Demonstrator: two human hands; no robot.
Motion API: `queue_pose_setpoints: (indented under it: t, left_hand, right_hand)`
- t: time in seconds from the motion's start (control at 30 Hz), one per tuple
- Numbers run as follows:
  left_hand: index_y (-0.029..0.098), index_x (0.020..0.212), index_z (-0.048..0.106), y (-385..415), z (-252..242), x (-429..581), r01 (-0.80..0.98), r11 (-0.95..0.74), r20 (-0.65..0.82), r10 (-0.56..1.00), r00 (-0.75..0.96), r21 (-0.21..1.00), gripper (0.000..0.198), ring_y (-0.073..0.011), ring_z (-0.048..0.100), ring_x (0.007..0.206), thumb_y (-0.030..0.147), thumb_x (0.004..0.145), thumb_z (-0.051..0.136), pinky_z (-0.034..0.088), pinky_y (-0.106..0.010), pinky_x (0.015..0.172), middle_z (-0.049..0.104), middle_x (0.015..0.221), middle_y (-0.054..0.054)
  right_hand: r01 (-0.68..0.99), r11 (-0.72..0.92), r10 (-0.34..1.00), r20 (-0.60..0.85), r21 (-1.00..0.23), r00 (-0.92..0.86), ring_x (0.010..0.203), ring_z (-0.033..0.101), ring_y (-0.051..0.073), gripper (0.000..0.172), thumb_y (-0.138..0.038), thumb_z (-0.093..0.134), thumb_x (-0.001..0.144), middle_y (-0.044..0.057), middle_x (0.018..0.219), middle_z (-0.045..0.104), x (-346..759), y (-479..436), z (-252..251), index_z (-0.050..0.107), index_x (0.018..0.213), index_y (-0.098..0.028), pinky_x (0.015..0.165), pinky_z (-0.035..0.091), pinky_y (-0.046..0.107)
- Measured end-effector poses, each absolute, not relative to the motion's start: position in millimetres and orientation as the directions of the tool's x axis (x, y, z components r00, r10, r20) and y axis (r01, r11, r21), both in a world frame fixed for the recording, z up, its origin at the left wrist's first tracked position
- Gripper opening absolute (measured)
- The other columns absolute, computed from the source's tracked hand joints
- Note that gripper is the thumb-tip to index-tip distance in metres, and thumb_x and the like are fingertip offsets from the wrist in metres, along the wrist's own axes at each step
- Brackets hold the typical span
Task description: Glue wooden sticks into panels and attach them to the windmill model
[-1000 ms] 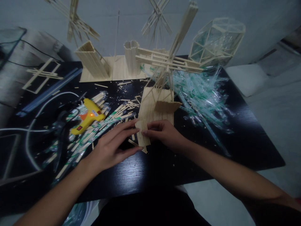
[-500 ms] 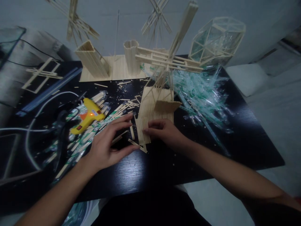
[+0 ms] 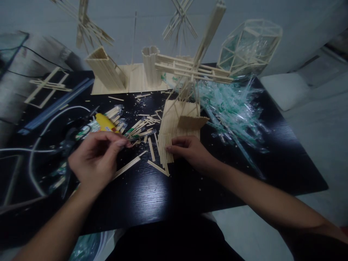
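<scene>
My right hand [image 3: 190, 150] is closed, thumb and fingertips gripping a small panel of thin wooden sticks [image 3: 165, 146] at the front of a stick-built base [image 3: 168, 119]. On that base stands a windmill-like model [image 3: 193, 70] with lattice blades, and a short upright panel [image 3: 192, 122] sits near its right side. My left hand [image 3: 98, 154] is in a pinch, thumb against the fingers; whether anything is between the fingertips I cannot make out. Just behind it lies a yellow glue gun [image 3: 104, 122], partly hidden by the hand. Loose stick pieces [image 3: 151, 149] lie between my hands.
Packed sticks [image 3: 115, 112] lie under the glue gun, beside its white cable [image 3: 34, 159]. Crumpled plastic wrappers [image 3: 231, 108] cover the table's right part. Behind stand stick towers [image 3: 107, 70] on a base and a glazed stick frame [image 3: 250, 47]. A stick frame [image 3: 47, 87] lies at left.
My left hand has drawn back left from beside the panel, its spread fingers closing into a pinch and now covering part of the glue gun. My right hand has stayed on the panel.
</scene>
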State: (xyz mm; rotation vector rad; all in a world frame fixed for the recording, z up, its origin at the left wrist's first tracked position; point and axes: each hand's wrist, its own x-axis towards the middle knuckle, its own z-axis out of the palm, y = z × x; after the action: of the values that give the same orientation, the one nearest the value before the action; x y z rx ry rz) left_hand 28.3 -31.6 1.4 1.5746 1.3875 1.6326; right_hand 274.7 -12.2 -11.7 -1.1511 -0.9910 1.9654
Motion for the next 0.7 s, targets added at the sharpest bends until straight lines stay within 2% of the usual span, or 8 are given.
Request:
queue_pose_setpoints:
  t: [0.07,0.2,0.4,0.57,0.7]
  left_hand:
    - [0.016,0.084,0.069,-27,5,29,0.123,-0.363,0.383,0.875,-0.297,0.924,0.021,-0.0137,0.071,0.063,0.028,0.082,0.086,0.058,-0.029,0.067,0.074,0.074,-0.001]
    - [0.016,0.085,0.067,-16,9,28,-0.119,-0.394,0.336,0.879,-0.338,0.912,0.031,-0.0146,0.07,0.064,0.035,0.077,0.09,0.058,-0.028,0.065,0.075,0.072,-0.002]
    - [0.012,0.077,0.071,-13,9,24,-0.153,-0.272,0.201,0.908,-0.366,0.95,0.032,-0.0101,0.068,0.061,0.029,0.068,0.097,0.06,-0.021,0.062,0.075,0.072,-0.003]
    - [0.009,0.079,0.072,-14,8,20,-0.193,-0.2,0.125,0.931,-0.342,0.961,0.03,-0.0089,0.068,0.06,0.025,0.069,0.096,0.061,-0.018,0.062,0.075,0.074,-0.004]
    - [0.012,0.08,0.071,-13,12,22,-0.228,-0.208,0.124,0.934,-0.334,0.951,0.029,-0.01,0.067,0.061,0.025,0.07,0.094,0.06,-0.019,0.059,0.072,0.072,-0.002]
  right_hand:
    - [-0.158,-0.504,0.818,-0.41,-0.849,-0.403,0.071,0.068,0.013,0.03,-0.037,0.095,0.064,0.0,0.077,0.075,275,-12,-12,0.077,0.077,-0.017,0.073,0.057,0.027]
    - [-0.161,-0.509,0.816,-0.414,-0.846,-0.403,0.072,0.068,0.014,0.03,-0.036,0.095,0.064,0.002,0.079,0.076,274,-12,-14,0.078,0.078,-0.017,0.073,0.058,0.028]
    - [-0.15,-0.517,0.813,-0.428,-0.843,-0.396,0.07,0.067,0.013,0.029,-0.035,0.096,0.062,-0.001,0.074,0.073,273,-12,-15,0.076,0.074,-0.017,0.071,0.056,0.026]
    - [-0.146,-0.525,0.806,-0.435,-0.839,-0.402,0.075,0.069,0.014,0.031,-0.035,0.095,0.063,0.001,0.081,0.076,274,-12,-16,0.077,0.078,-0.015,0.076,0.057,0.028]
    - [-0.148,-0.52,0.81,-0.43,-0.841,-0.399,0.073,0.069,0.014,0.03,-0.035,0.095,0.063,0.001,0.079,0.076,274,-12,-17,0.078,0.079,-0.016,0.075,0.058,0.028]
